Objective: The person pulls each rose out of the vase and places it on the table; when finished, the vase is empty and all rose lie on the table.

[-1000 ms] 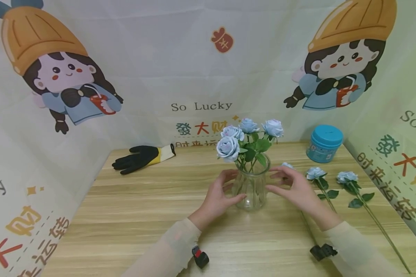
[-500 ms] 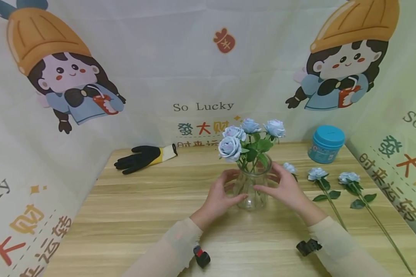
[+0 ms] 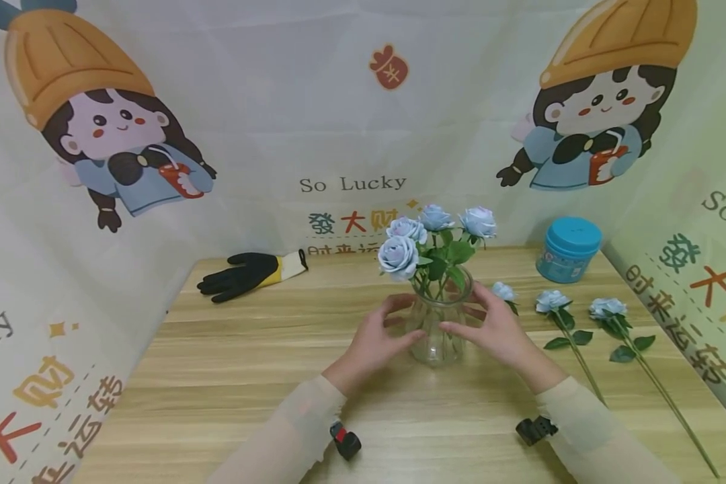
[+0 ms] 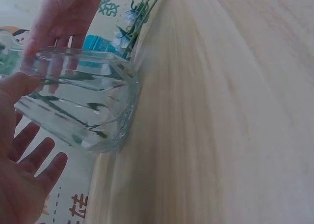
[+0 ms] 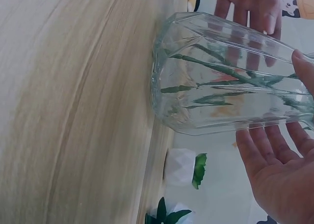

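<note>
Vase (image 3: 435, 349) stands at twelve o'clock, between hands. Right hand (image 3: 497, 329) curls round it; left hand (image 3: 372, 338) has fingers (image 4: 37, 157) spread, looks just off glass (thumb touch: can't tell). Tall roses (image 3: 434, 218) could tip vase if pushed one-sided.

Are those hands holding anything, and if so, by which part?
Possibly the glass vase: the left hand and right hand curve around its upper half, but whether they grip it can't be told.
</note>
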Tool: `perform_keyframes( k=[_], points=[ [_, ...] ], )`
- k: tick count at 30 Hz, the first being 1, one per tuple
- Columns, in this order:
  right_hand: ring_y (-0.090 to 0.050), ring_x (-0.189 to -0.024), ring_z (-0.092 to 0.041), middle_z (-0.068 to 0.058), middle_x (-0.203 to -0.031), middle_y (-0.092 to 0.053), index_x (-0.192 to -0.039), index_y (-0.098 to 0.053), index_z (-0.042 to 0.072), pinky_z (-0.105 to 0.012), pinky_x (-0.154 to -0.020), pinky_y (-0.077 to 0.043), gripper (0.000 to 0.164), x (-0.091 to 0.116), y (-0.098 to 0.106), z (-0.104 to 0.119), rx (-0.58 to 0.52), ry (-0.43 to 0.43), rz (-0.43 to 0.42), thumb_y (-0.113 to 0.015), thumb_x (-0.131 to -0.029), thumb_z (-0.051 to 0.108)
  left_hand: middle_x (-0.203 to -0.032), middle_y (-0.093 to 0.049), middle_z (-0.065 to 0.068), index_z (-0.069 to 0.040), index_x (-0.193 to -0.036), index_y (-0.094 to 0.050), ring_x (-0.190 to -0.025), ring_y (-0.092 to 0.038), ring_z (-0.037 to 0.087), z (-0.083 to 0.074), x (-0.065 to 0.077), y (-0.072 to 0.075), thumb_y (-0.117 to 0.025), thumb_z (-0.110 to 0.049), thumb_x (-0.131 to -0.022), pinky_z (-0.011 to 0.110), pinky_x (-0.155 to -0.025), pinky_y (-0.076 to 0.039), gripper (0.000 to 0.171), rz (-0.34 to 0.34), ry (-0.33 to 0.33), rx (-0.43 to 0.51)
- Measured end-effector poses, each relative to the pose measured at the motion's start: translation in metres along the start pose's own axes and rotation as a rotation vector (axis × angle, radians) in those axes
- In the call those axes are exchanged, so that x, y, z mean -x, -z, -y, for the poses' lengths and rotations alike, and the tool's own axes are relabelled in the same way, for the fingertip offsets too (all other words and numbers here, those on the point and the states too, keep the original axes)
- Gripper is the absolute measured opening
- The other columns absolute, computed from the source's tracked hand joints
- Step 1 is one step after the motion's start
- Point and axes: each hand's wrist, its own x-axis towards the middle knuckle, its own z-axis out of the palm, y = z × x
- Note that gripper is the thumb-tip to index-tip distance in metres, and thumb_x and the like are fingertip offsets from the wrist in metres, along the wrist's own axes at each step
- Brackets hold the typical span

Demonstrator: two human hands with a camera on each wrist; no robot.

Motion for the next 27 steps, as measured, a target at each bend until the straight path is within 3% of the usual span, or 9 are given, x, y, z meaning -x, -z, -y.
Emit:
perform_keyframes(
  k=[4,9,15,22,27],
  points=[
    [-0.057,-0.132,-0.041,-0.018,-0.142,-0.06,-0.148,-0.05,0.007,-0.051,-0.109,-0.051,0.075,-0.001,0.0,0.001,0.008,0.005,0.006,-0.087,-0.084,0.016,-0.144,-0.061,0.006,-0.008,-0.14,-0.058,-0.136,-0.055,0.026,-0.007,-0.003,0.009,-0.077,-0.014,-0.093,0.046,-0.111,-0.051,0.051,-0.042,0.002,0.032],
    [-0.057,-0.132,-0.041,-0.018,-0.142,-0.059,-0.148,-0.05,0.008,-0.051,-0.109,-0.051,0.073,-0.001,0.001,0.001,0.012,0.0,0.011,-0.087,-0.085,0.016,-0.134,-0.067,0.016,-0.001,-0.132,-0.062,-0.125,-0.062,0.032,-0.019,-0.008,0.016,-0.074,-0.01,-0.095,0.05,-0.104,-0.055,0.04,-0.145,-0.028,0.124],
    [-0.058,-0.13,-0.04,-0.018,-0.142,-0.059,-0.147,-0.05,0.007,-0.051,-0.109,-0.051,0.072,-0.001,0.001,0.001,0.005,0.002,0.016,-0.086,-0.085,0.017,-0.121,-0.068,0.025,0.0,-0.123,-0.066,-0.115,-0.066,0.038,-0.031,-0.014,0.019,-0.075,-0.009,-0.094,0.037,-0.096,-0.059,0.032,-0.245,-0.046,0.204],
    [-0.059,-0.128,-0.041,-0.018,-0.142,-0.06,-0.146,-0.051,0.007,-0.054,-0.109,-0.05,0.072,-0.001,0.001,0.0,0.003,0.01,0.017,-0.087,-0.084,0.018,-0.111,-0.069,0.023,0.004,-0.119,-0.068,-0.102,-0.067,0.024,-0.037,-0.018,0.012,-0.076,-0.005,-0.092,0.023,-0.084,-0.06,0.03,-0.324,-0.022,0.287],
    [-0.059,-0.129,-0.041,-0.019,-0.143,-0.06,-0.146,-0.051,0.007,-0.055,-0.108,-0.051,0.073,-0.001,0.001,-0.001,-0.004,0.015,0.015,-0.087,-0.084,0.017,-0.101,-0.068,0.015,0.003,-0.115,-0.071,-0.095,-0.063,0.017,-0.04,-0.019,0.007,-0.078,-0.004,-0.089,0.019,-0.079,-0.057,0.028,-0.381,-0.004,0.314]
  ],
)
